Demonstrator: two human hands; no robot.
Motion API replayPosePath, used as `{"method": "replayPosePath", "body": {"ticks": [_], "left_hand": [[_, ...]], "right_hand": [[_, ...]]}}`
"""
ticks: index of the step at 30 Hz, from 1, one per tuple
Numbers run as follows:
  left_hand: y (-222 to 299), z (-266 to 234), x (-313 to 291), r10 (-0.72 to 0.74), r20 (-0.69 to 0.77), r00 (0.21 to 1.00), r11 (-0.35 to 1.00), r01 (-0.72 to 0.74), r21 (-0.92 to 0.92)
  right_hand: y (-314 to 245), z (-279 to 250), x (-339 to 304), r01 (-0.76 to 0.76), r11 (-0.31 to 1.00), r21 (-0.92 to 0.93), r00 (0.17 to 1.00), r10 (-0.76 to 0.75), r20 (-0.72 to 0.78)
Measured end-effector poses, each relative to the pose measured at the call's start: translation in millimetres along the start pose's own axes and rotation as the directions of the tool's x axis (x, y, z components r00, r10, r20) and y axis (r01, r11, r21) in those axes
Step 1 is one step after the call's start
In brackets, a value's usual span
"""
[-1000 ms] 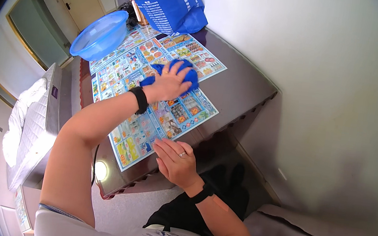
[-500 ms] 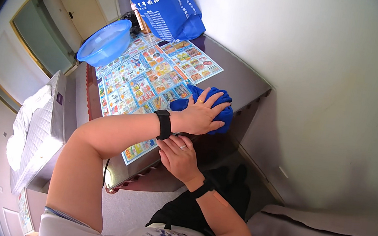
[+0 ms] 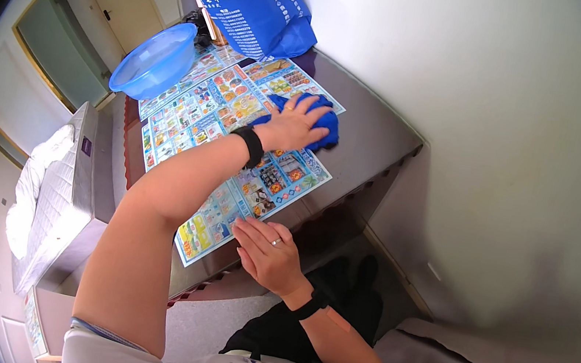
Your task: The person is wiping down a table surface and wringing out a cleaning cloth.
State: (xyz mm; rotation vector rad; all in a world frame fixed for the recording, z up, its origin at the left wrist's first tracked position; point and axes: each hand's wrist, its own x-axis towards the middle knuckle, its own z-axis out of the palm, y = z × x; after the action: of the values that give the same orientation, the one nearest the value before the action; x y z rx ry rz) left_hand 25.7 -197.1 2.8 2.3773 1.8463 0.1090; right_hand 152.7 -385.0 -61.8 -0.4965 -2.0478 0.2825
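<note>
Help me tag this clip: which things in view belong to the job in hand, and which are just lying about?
Apparently in use:
blue cloth under left hand
printed sheets
table

Apparently just lying about:
blue basin
blue bag
mattress

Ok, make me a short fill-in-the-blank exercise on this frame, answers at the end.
1. The left hand lies on a cloth coloured ____.
2. Both wristbands are coloured ____.
3. In the picture, the basin stands to the ____ of the bag.

Missing words: blue; black; left.
</note>
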Motion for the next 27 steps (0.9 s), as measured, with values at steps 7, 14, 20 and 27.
{"method": "replayPosePath", "body": {"ticks": [7, 14, 20, 27], "left_hand": [[-69, -11, 42, -0.324, 0.052, 0.945, 0.945, 0.326, -0.023], [-125, -6, 79, -0.429, 0.035, 0.902, 0.903, 0.428, 0.035], [-194, 9, 95, -0.406, 0.009, 0.914, 0.907, 0.401, 0.129], [-114, -10, 73, -0.481, 0.025, 0.877, 0.877, 0.48, 0.026]], "right_hand": [[2, 1, -2, 0.008, 1.0, -0.011, 0.999, -0.007, 0.033], [8, -1, -6, -0.008, 0.999, -0.041, 0.997, 0.011, 0.081], [1, 4, -3, 0.024, 0.999, -0.023, 0.998, -0.023, 0.065], [6, 2, -6, 0.0, 1.0, -0.018, 0.999, 0.001, 0.05]]}}
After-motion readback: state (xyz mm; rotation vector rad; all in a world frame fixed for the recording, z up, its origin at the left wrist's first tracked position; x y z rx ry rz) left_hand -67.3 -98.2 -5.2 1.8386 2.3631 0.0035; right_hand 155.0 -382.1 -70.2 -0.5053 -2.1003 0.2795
